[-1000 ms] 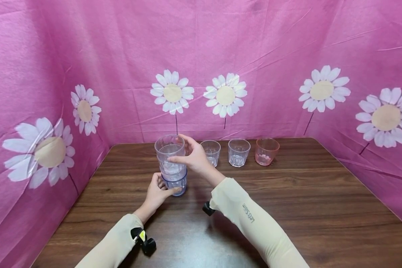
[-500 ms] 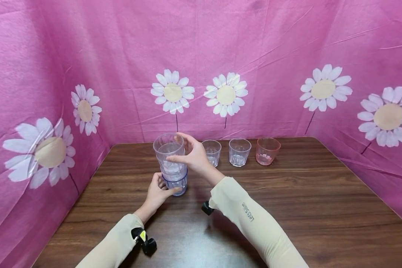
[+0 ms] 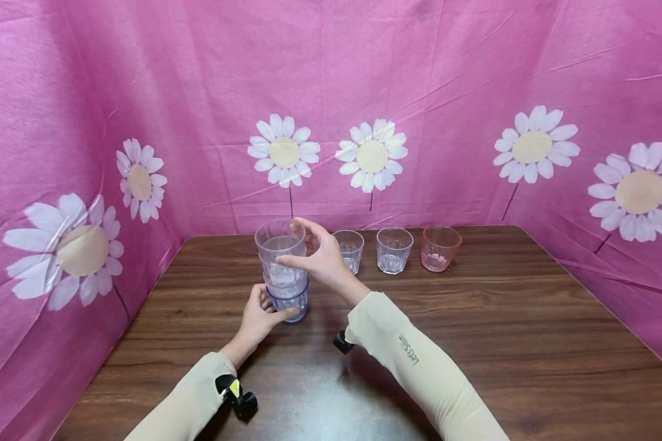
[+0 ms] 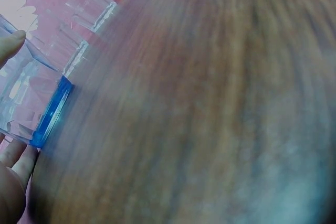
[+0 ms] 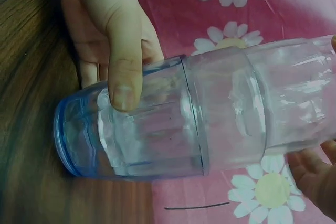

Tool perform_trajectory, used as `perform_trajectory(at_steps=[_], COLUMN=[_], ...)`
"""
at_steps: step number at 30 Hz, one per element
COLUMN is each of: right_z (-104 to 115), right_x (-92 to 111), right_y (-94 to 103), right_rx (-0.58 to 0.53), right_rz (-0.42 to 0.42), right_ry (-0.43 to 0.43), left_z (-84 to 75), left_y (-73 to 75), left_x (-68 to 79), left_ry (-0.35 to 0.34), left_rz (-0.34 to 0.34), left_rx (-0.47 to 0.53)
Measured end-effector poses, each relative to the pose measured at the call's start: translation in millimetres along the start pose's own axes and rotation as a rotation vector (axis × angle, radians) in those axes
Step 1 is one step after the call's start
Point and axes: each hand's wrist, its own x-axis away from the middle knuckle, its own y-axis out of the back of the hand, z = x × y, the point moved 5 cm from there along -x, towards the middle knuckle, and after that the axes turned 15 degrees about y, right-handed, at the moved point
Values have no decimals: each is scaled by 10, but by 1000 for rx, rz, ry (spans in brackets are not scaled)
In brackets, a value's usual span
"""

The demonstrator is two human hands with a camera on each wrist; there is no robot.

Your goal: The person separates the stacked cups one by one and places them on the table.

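Nested clear plastic tumblers stand in an upright stack left of centre in the head view. At the bottom is a blue-tinted tumbler point(image 3: 290, 305), whose blue base point(image 4: 52, 111) meets the tabletop in the left wrist view. My left hand point(image 3: 258, 320) grips this blue one low down, thumb across its near side. Higher up, my right hand point(image 3: 327, 260) holds the top clear tumbler point(image 3: 273, 246), thumb in front and fingers around the far side. A second clear rim point(image 5: 257, 106) shows between the two in the right wrist view.
Along the back edge stand two clear tumblers, one point(image 3: 354, 260) partly behind my right hand and another point(image 3: 394, 251) beside it, then a pink tumbler point(image 3: 440, 250). The wooden table point(image 3: 463, 343) is enclosed by a pink cloth point(image 3: 447, 73) with printed daisies.
Both hands keep their hold. The top of the stack shifts very slightly left, then back right; otherwise nothing visibly moves.
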Motion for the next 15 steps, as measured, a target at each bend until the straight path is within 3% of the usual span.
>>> perform_trajectory(at_steps=[6, 15], right_z=[61, 126], right_x=[-40, -62], right_y=[22, 55], right_rx=[-19, -39], right_rz=[-16, -24], right_ry=[59, 79], left_z=[-1, 8], left_y=[-6, -1], left_x=[3, 3], left_ry=[1, 4], left_rz=[0, -2], left_rx=[2, 5])
